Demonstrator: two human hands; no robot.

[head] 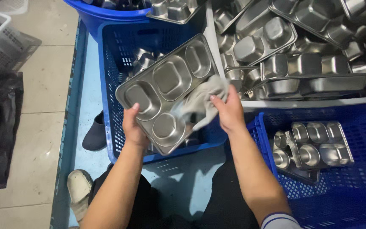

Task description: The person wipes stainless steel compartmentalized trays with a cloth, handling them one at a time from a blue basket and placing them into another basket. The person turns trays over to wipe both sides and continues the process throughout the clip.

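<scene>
Left hand (133, 127) grips the steel compartment tray (168, 91) by its near edge; right hand (229, 111) clutches a grey cloth (202, 99) pressed on it, above the blue crate (110, 63).

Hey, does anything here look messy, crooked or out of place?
The pile of steel trays at upper right is jumbled, trays tilted and overlapping every way. The trays in the right blue crate lie askew too. No spill or damage shows.
</scene>
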